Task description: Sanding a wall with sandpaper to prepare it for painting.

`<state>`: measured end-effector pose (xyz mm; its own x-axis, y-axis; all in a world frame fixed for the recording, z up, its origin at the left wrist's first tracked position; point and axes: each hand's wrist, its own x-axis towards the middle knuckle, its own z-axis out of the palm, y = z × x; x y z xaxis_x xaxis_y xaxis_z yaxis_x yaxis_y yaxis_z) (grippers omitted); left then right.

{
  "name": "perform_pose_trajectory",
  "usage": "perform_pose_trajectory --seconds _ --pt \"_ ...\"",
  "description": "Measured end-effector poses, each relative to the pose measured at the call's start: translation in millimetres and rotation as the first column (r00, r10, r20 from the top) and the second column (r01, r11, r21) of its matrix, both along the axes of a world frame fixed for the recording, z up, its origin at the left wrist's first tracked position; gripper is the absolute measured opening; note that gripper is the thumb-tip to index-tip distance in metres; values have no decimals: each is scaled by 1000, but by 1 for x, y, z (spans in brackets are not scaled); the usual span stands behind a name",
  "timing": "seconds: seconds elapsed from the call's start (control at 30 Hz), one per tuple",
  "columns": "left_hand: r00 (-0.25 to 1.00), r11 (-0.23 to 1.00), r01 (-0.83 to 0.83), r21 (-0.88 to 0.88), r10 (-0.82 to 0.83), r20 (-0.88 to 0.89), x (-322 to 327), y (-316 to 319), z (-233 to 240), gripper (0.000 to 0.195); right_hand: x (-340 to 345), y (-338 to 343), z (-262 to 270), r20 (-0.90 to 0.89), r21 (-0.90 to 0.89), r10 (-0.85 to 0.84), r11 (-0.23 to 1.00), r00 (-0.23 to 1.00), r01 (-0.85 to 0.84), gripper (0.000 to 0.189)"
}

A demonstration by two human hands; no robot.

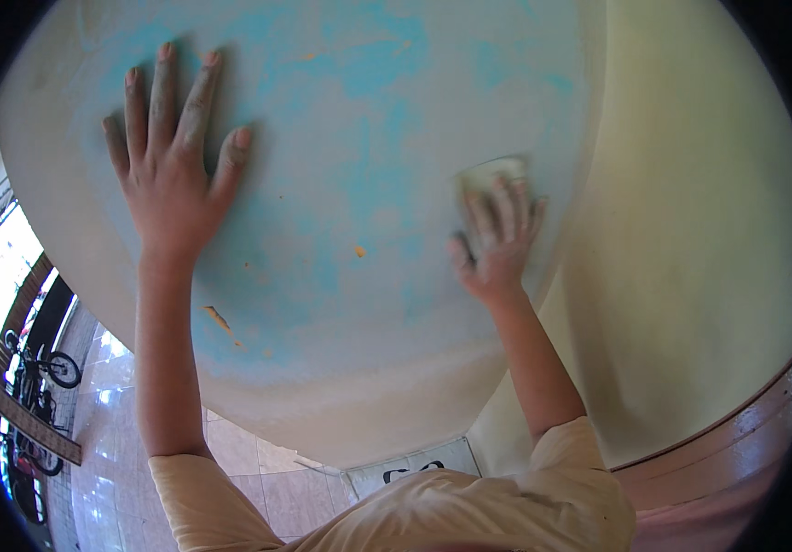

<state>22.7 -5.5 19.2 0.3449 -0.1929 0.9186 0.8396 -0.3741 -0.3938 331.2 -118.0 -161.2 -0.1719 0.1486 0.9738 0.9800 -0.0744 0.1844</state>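
Observation:
Before me is a wall (327, 207) with a patchy grey and light blue surface and small orange-brown chipped spots. My left hand (178, 165) lies on the upper left of the wall, palm to it, fingers spread and holding nothing; its fingers look dusty. On the right side of the wall, my right hand (499, 241) presses a pale, thin sheet or pad (496, 172) against the surface. The hand is slightly blurred and dusty, and the sheet's upper edge shows past the fingertips. What the sheet is made of I cannot tell.
A cream wall (686, 228) meets the patchy wall at a corner on the right. Glossy tiles (106, 441) cover the floor. Parked motorcycles (37, 386) stand far left, near a brown bar (19, 414). A reddish-brown glossy surface (713, 448) lies at lower right.

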Motion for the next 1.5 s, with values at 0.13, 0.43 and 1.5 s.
perform_pose_trajectory --seconds 0.13,0.43,1.5 --pt "997 985 -51 -166 42 -58 26 -26 -27 60 -11 14 -22 -337 136 25 991 941 22 56" --pt "995 952 55 -300 -79 -68 30 -25 -169 56 8 -6 -18 -399 -32 -4 999 917 -9 57" --pt "922 890 381 -250 -347 170 28 -17 -278 50 -16 0 -210 -371 -153 83 977 925 -149 50"
